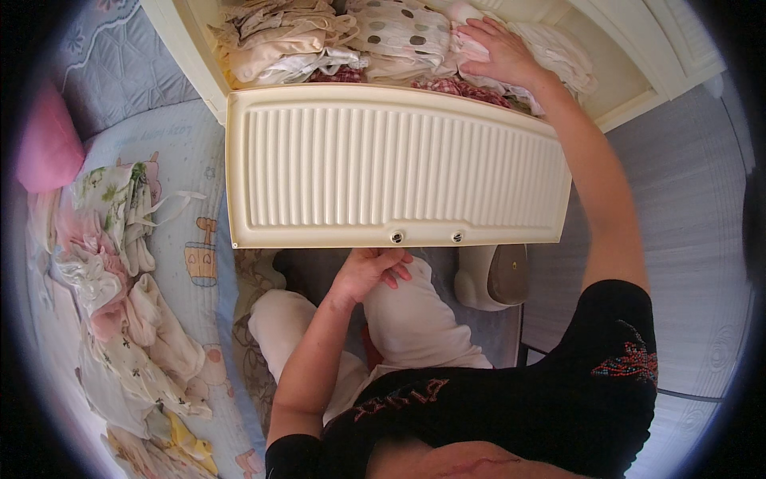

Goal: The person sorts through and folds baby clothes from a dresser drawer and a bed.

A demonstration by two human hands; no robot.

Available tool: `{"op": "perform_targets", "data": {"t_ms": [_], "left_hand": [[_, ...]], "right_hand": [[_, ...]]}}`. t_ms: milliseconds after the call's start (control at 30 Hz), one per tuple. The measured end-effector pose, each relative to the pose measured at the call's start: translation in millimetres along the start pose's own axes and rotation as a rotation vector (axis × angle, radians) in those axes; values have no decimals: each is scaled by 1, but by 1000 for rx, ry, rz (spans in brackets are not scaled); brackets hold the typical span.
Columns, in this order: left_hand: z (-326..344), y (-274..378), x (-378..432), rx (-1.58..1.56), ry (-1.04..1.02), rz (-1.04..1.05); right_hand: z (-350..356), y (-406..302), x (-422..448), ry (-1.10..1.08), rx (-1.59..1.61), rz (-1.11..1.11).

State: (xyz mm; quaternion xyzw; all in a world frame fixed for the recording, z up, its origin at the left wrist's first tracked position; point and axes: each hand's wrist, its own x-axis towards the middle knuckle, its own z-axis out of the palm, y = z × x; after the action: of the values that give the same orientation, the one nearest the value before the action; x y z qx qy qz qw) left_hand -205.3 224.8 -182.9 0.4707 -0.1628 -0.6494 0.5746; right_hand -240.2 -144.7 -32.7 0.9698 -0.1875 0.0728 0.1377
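A cream plastic drawer or bin with an open, ribbed front panel (395, 167) stands before me, filled with folded clothes. My right hand (499, 54) rests with spread fingers on pale pink and white clothes (470, 51) in it; whether it grips any cloth is not plain. Left of that hand lies a white cloth with grey dots (398, 36), then beige clothes (281, 42). Red checked fabric (464, 90) shows behind the panel's top edge. My left hand (380, 269) is just below the panel's lower edge, over my knee, fingers partly bent and partly hidden, with no object visible in it.
A bed with a light blue printed cover (173, 138) runs along the left, with loose children's clothes (108, 275) heaped on it and a pink object (51, 143) at its far end. A white and brown rounded object (505, 275) stands on the floor beneath the panel's right part.
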Motion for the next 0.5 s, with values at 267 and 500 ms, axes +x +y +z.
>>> {"op": "perform_targets", "data": {"t_ms": [267,500], "left_hand": [[1,2,-2,8,-15,5],[-3,-2,-3,51,-14,13]], "right_hand": [[-2,-14,-6,-45,-90,138],[-56,-39,-2,-60,177,23]]}}
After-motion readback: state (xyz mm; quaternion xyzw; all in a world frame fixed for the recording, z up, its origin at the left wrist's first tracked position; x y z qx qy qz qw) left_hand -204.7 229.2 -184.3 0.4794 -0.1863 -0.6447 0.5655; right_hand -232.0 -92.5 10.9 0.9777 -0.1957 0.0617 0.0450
